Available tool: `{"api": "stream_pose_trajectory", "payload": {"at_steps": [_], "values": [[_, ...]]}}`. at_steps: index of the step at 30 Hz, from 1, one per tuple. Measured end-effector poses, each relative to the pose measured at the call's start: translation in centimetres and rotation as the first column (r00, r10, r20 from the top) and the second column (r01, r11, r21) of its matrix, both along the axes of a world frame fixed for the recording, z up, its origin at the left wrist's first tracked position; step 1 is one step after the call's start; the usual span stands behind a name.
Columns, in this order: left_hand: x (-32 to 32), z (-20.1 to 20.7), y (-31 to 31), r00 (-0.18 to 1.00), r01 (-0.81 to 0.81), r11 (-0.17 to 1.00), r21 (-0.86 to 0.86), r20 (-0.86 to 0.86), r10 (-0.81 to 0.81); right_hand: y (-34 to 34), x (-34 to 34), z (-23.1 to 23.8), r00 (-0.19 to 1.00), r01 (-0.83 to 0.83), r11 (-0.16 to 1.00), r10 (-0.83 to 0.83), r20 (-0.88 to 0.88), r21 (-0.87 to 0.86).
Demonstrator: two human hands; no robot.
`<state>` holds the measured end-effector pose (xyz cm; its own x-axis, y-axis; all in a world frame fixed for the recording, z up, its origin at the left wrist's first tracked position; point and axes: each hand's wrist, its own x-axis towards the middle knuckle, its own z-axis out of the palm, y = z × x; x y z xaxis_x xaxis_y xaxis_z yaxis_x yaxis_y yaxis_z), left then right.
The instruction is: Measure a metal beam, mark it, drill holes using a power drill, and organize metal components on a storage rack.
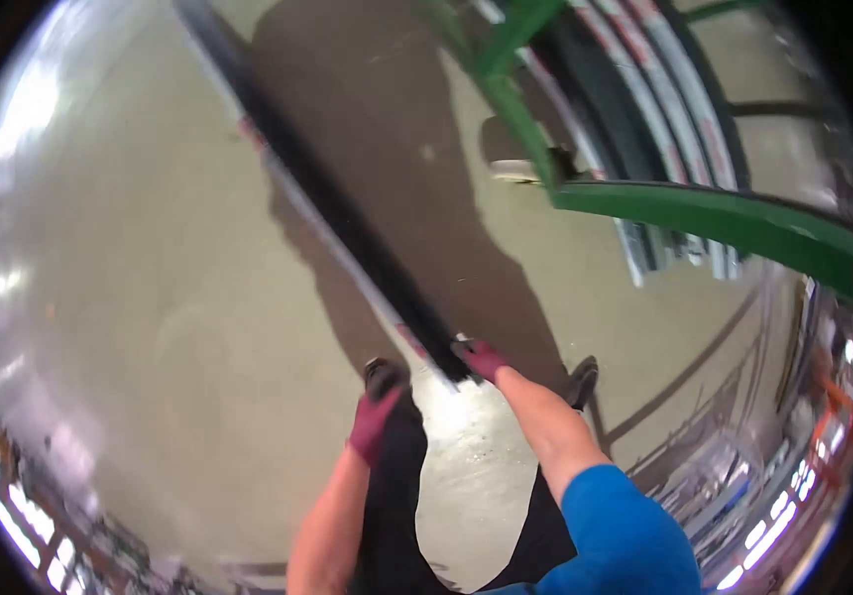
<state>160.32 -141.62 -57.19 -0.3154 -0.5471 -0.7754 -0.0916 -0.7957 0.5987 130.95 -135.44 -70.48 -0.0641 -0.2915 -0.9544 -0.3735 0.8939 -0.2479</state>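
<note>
A long, dark metal profile [327,193] with a pale edge runs from the top of the picture down to the middle, above a shiny beige floor. My right hand [482,359], in a dark red glove, grips its near end. My left hand [373,421], also gloved in dark red, hangs lower and to the left, holding nothing, fingers slightly apart. Beneath the hands I see my dark trousers and both dark shoes [384,375].
A green steel rack [714,218] stands at the upper right, with several long grey and dark profiles [644,89] lying on it. My shadow falls across the floor ahead. Shelving and clutter line the right and lower rims.
</note>
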Motion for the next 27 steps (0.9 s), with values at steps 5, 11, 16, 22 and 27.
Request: {"api": "stream_pose_trajectory", "payload": {"at_steps": [5, 11, 16, 22, 27], "values": [[-3.4, 13.6, 6.5, 0.977, -0.049, 0.931, 0.361, -0.178, 0.121, -1.8, -0.9, 7.0, 0.945, -0.309, 0.93, 0.276, -0.177, -0.2], [-6.9, 22.1, 6.3, 0.978, 0.119, 0.972, 0.201, -0.193, -0.08, 6.8, -11.8, 24.3, 0.966, -0.24, 0.961, 0.222, -0.135, -0.138], [-9.9, 28.0, 1.6, 0.967, 0.219, 0.976, 0.008, -0.135, -0.216, 9.2, -29.9, 33.5, 0.855, -0.163, 0.973, 0.056, -0.515, -0.165], [-9.6, 33.7, 3.7, 0.968, 0.148, 0.989, -0.013, 0.209, -0.142, -7.8, -44.0, 37.2, 0.61, -0.22, 0.883, -0.207, -0.765, -0.415], [-15.0, 35.7, 14.4, 0.907, -0.221, 0.958, 0.181, 0.399, 0.134, -17.8, -50.8, 33.8, 0.546, -0.333, 0.913, -0.014, -0.838, -0.233]]}}
